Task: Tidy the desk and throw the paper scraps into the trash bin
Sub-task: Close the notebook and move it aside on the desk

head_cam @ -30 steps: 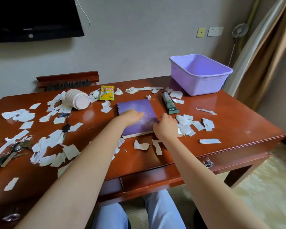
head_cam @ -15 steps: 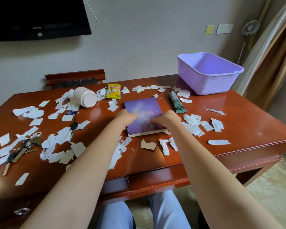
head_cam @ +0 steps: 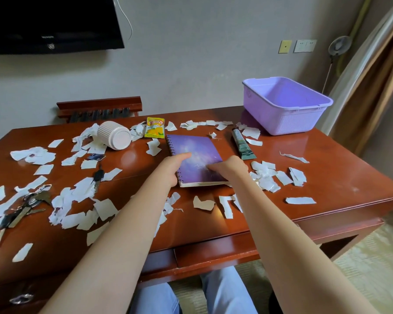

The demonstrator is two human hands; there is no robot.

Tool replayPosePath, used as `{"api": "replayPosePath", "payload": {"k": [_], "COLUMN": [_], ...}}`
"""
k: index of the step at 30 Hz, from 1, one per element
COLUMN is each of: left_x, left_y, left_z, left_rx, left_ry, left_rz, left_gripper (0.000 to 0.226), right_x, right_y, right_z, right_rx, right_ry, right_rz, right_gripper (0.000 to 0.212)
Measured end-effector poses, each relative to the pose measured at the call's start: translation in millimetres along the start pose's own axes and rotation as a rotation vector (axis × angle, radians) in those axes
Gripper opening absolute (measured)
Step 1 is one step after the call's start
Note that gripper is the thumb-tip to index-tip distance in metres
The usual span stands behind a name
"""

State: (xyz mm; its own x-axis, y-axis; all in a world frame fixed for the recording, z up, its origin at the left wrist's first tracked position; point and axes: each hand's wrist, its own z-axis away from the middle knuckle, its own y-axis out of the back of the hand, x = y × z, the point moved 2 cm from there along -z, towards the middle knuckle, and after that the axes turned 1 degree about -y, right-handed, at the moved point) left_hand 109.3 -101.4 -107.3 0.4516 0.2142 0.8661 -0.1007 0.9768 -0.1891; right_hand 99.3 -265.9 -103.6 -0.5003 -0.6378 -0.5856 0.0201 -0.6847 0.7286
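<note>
One notebook (head_cam: 196, 152), its long axis running up the frame, spiral at left; left hand (head_cam: 171, 168) pinches its edge, right hand's (head_cam: 232, 168) grip unclear.

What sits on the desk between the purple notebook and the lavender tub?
In the head view: a dark green tube and a few paper scraps.

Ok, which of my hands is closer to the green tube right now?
Right. The right hand is on the notebook's right edge, just short of the green tube; the left hand holds the spiral edge, farther away.
</note>
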Motion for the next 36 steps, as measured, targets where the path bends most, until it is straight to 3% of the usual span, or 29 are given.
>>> {"api": "replayPosePath", "payload": {"k": [6,10,14,21,31,36], "left_x": [1,21,42,58,33,5], "left_y": [2,10,17,-15,-137,-205], "left_z": [-2,9,23,49,59,58], "left_rx": [0.099,0.122,0.111,0.058,-0.068,-0.132], "left_ry": [-0.063,-0.153,-0.240,-0.267,-0.302,-0.307], "left_rz": [0.026,0.107,0.147,0.154,0.069,0.126], "left_gripper": [0.041,0.045,0.050,0.056,0.038,0.044], "right_x": [-5,-19,-36,-30,63,117], "right_y": [6,15,23,58,124,147], "right_z": [3,14,31,47,31,18], "right_rx": [0.016,0.018,0.008,0.239,0.412,0.454], "right_ry": [0.112,0.318,0.420,0.528,0.340,0.253], "right_rz": [-0.140,-0.418,-0.536,-0.819,-1.156,-1.404], "right_gripper": [0.086,0.074,0.066,0.048,0.044,0.058]}}
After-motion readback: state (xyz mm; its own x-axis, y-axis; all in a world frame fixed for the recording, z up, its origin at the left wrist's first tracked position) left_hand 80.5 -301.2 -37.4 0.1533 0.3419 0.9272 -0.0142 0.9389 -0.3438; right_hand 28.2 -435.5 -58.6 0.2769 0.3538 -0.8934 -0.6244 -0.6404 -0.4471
